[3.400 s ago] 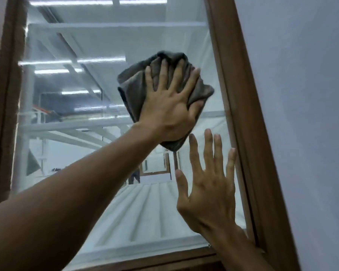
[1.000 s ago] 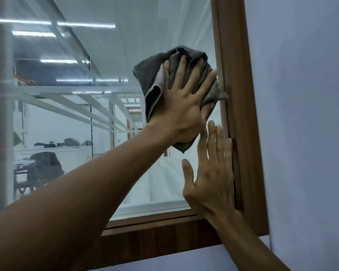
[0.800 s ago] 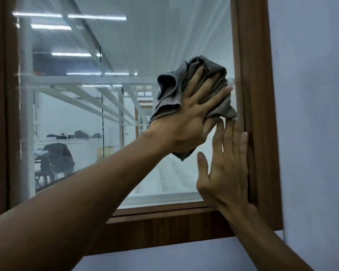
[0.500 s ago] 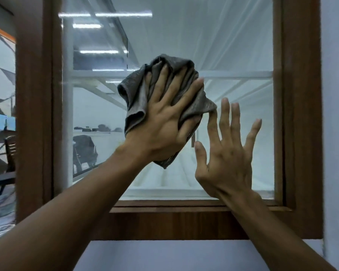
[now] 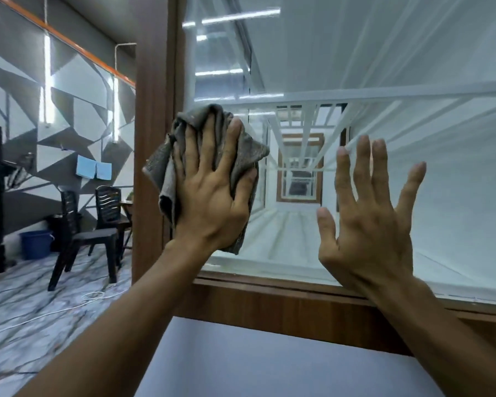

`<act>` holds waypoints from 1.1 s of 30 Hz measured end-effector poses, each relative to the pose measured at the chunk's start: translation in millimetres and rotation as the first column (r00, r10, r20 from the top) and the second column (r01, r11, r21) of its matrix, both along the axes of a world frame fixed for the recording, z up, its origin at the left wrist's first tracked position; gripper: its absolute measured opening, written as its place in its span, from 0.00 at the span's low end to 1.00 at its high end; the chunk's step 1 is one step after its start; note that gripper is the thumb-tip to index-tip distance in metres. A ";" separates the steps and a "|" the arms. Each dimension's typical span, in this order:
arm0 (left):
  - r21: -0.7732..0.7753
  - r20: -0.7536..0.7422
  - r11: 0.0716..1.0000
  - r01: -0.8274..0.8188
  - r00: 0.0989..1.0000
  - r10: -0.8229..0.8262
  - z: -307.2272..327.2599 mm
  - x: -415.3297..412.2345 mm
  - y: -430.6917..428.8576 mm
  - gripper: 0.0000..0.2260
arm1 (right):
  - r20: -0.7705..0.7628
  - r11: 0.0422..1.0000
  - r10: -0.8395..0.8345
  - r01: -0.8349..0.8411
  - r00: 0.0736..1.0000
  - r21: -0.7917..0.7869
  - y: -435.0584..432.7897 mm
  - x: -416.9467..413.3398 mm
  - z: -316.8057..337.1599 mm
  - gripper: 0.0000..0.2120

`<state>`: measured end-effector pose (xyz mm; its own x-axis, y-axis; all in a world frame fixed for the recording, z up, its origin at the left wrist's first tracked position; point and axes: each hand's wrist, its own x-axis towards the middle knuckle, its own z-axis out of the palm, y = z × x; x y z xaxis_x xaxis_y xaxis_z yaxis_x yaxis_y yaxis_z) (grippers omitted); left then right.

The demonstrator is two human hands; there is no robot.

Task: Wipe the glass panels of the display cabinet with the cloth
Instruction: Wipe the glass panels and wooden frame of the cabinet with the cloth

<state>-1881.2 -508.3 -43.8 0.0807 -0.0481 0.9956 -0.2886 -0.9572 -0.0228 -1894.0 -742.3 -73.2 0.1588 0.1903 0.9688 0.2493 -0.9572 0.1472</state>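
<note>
Grey cloth (image 5: 164,176), bunched in folds, pressed flat against the glass panel (image 5: 413,61) at its left edge, just beside the upright wooden post (image 5: 152,110) of the frame. Over the cloth, the left hand (image 5: 212,202), palm on it, fingers straight and slightly apart, not curled round the fabric. Folds of cloth sticking out above the fingertips, to the left, and below the heel of the hand.

To the right, well apart from the cloth, the right hand (image 5: 367,233), empty, fingers straight and spread wide, palm turned to the same glass, above the lower wooden rail (image 5: 269,302). Touching the glass or only very near it: cannot tell.

Behind the glass, white shelves (image 5: 384,94) and repeated reflections. Below the rail, a pale plain cabinet front (image 5: 241,365).

Left of the cabinet, a room with marble-pattern floor (image 5: 17,348), two dark chairs (image 5: 95,236), a blue bucket (image 5: 36,243) near them, a white cable (image 5: 40,316) on the floor, and a grey and white wall (image 5: 78,90) with angular shapes.
</note>
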 end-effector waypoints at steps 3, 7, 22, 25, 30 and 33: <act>0.031 -0.038 0.998 -0.046 0.998 0.047 -19.3 -3.5 -21.7 0.32 | -0.014 0.999 -0.026 0.025 1.000 -0.035 18.2 0.1 5.2 0.38; 0.401 -0.016 0.915 0.036 0.999 -0.032 -27.9 -5.2 -11.4 0.31 | 0.005 0.996 -0.002 0.003 1.000 -0.085 15.1 1.3 3.4 0.37; 0.208 0.023 0.978 0.012 1.000 -0.017 0.7 1.7 -52.1 0.34 | 0.078 0.998 -0.019 0.014 0.997 0.061 -75.1 1.2 -7.2 0.33; 0.039 -0.016 0.999 -0.029 0.999 0.030 1.5 -6.1 -105.4 0.34 | 0.082 0.994 0.003 -0.012 0.997 0.111 -72.5 0.5 -9.1 0.34; 0.527 0.023 0.840 0.127 0.986 -0.164 -17.5 -1.6 -147.4 0.30 | 0.084 0.983 0.006 -0.022 0.996 0.181 -96.6 -6.7 -16.0 0.34; 0.389 0.052 0.916 0.100 0.990 -0.131 0.1 0.4 -167.0 0.31 | 0.066 0.973 0.016 -0.031 0.998 0.228 -115.4 -11.7 -24.2 0.32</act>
<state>-1880.8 -675.3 -43.7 -0.0234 -0.4332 0.9010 -0.3796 -0.8299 -0.4089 -1905.6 -857.6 -97.4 0.0935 -0.0342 0.9950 0.2692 -0.9613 -0.0583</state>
